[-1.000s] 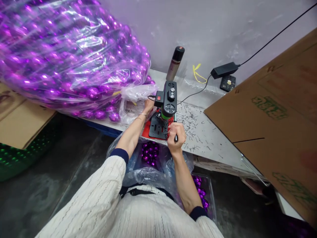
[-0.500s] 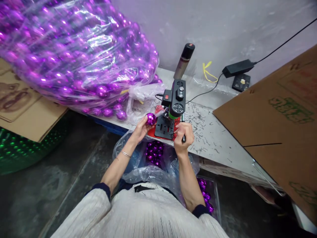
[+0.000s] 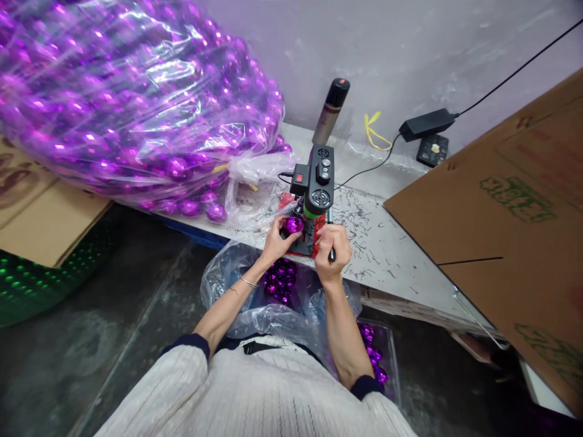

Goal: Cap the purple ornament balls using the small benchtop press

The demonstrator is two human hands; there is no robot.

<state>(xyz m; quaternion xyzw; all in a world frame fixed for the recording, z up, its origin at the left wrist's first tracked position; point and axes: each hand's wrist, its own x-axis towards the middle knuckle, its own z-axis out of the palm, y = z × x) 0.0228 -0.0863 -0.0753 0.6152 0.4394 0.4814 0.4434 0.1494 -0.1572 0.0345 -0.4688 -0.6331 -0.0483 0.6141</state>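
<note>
Between the thumb and fingers of my left hand (image 3: 277,241) is a shiny purple ball (image 3: 294,225), held over the base plate of a small black drill press (image 3: 321,176). The ball is close beside the press's green-ringed lower end. My right hand (image 3: 333,250) is closed around the press's lever handle (image 3: 331,255), to the right of the base. Red material shows under and around the black base plate.
A large clear bag of purple balls (image 3: 150,115) fills the upper left. Behind the press stand a spray can (image 3: 331,111) and a power adapter (image 3: 429,124). Cardboard (image 3: 505,206) rises at the right. Dark shavings litter the table (image 3: 401,267). An open plastic bag (image 3: 218,276) hangs below.
My left hand has moved right with the purple ball, from beside the base plate to over it, nearer the press. My right hand stays on the lever. The whole view has shifted slightly.
</note>
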